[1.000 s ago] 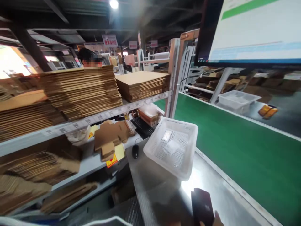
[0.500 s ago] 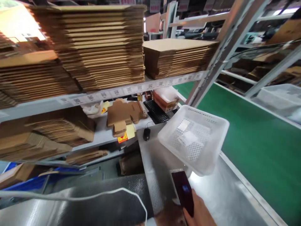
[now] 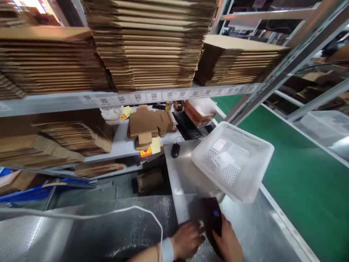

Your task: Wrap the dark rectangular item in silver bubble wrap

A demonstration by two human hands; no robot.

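My right hand (image 3: 229,243) grips a dark, flat box-like item (image 3: 212,218) with a small blue mark, low over the metal worktable (image 3: 185,178). My left hand (image 3: 187,239) has come in beside it and touches the item's left side; whether it grips is unclear. A white perforated plastic basket (image 3: 253,171) stands tilted just beyond the hands, with white papers or bags inside.
Shelves (image 3: 136,97) ahead carry tall stacks of flat cardboard (image 3: 152,43). Below lie folded small cartons (image 3: 148,125), a black mouse (image 3: 175,150), a keyboard (image 3: 187,125). A green conveyor belt (image 3: 305,182) runs along the right. Bubble wrap (image 3: 109,225) and a white cable (image 3: 122,213) lie to the left.
The view has tilted down and the monitor has left the frame. The dark item stays in my right hand, and my left hand has entered beside it.
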